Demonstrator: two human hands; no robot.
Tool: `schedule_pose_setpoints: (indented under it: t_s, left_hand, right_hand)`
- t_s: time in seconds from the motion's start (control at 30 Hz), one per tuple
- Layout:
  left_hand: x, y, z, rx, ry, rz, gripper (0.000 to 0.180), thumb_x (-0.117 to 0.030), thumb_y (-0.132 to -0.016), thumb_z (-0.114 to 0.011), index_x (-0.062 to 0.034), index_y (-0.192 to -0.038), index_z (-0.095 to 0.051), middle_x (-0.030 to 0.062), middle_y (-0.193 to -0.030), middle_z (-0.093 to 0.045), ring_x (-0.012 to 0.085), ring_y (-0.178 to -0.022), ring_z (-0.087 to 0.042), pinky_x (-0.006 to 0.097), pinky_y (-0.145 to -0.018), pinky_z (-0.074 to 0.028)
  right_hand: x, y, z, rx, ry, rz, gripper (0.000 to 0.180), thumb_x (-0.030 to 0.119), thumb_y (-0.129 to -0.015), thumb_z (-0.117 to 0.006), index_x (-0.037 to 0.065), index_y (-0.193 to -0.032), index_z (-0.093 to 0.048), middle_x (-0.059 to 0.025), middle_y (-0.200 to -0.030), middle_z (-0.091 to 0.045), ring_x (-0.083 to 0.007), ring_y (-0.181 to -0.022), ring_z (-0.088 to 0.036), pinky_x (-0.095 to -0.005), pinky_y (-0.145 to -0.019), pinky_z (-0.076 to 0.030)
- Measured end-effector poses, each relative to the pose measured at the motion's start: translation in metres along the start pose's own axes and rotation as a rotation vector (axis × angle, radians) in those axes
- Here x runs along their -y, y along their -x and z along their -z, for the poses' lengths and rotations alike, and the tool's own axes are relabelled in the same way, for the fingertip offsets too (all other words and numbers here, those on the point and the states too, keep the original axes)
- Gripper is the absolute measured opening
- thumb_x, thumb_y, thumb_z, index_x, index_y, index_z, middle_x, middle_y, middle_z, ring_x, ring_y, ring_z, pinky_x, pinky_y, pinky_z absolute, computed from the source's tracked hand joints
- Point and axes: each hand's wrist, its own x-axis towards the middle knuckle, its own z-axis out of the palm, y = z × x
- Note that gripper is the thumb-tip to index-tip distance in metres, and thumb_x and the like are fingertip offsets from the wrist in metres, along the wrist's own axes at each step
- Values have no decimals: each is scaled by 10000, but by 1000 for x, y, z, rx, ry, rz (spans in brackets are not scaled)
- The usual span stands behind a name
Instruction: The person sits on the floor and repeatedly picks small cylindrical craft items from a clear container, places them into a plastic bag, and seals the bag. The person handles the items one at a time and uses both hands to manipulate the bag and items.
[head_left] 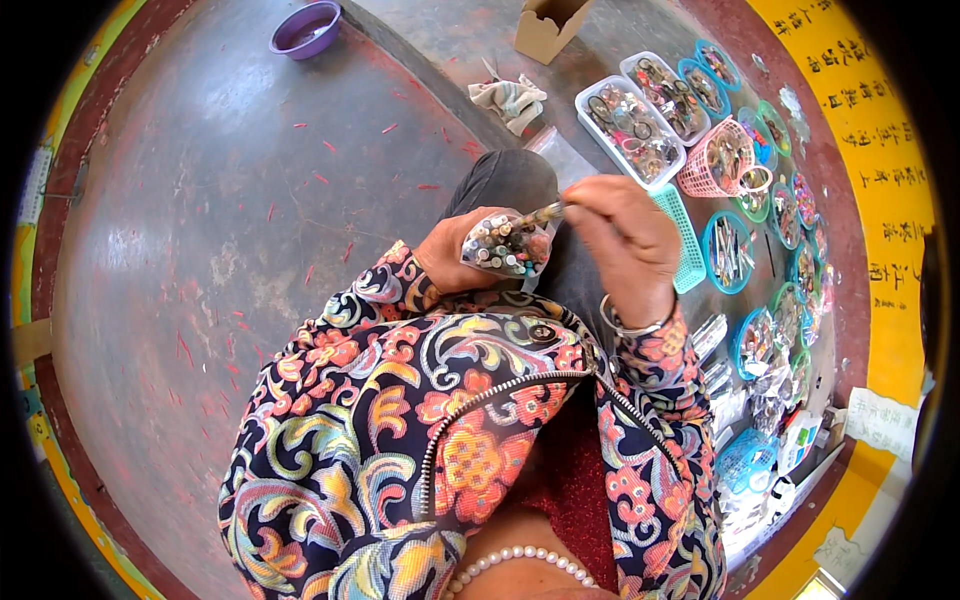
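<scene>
My left hand (446,250) is wrapped round a clear bag (508,262) crowded with slim, pen-like sticks, whose white, dark and coloured round ends face up. Above its opening, my right hand (632,245) pinches a thin brownish stick (538,215) between thumb and fingers. The stick slants down to the left, its lower end over the bundle; whether it touches the others I cannot tell. Both hands are over my lap, close to my dark-trousered knee (505,180).
On the right stand clear plastic boxes (632,130) of small goods, a pink basket (705,178), a green tray (682,235) and several blue and green round baskets (728,252). A cloth (510,98), a cardboard box (548,35) and a purple basin (306,30) lie farther off. Red scraps dot the floor.
</scene>
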Motion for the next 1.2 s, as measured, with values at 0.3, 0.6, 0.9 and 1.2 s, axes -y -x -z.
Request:
schedule_pose_setpoints:
  t_s: [0.3, 0.6, 0.9, 1.2]
  left_hand:
    - [-2, -5, -4, -3, 151, -60, 528, -93, -687, -722, -29, -1153, -483, 72, -1076, -580, 151, -1001, -546, 287, -894, -411]
    - [-17, -8, -4, 63, 209, -24, 586, 4, -674, -693, 3, -1187, -410, 109, -1121, -550, 177, -1031, -535, 311, -911, -413]
    - [3, -6, -5, -48, 35, -43, 546, -4, -676, -715, 12, -1151, -447, 85, -1082, -567, 144, -986, -548, 277, -877, -429]
    - [4, -4, -5, -108, 0, -26, 493, 38, -666, -683, 3, -1114, -481, 72, -1032, -584, 146, -953, -552, 284, -850, -427]
  right_hand:
    - [-32, 12, 67, -541, -867, -374, 208, 160, -911, -452, 11, -1051, -486, -180, -920, -616, -155, -684, -634, -197, -520, -467]
    - [-98, 55, 81, -718, -1176, -638, 208, 106, -850, -559, -32, -1003, -531, -158, -906, -614, -208, -791, -634, -227, -616, -540]
    - [-162, 117, 131, -997, -1030, -668, 129, 59, -801, -610, -2, -906, -566, -129, -879, -630, -219, -825, -631, -244, -617, -534]
    - [-298, 249, 110, -1491, -1045, -1022, 115, -31, -782, -594, -13, -881, -538, -125, -809, -589, -234, -701, -618, -280, -596, -555]
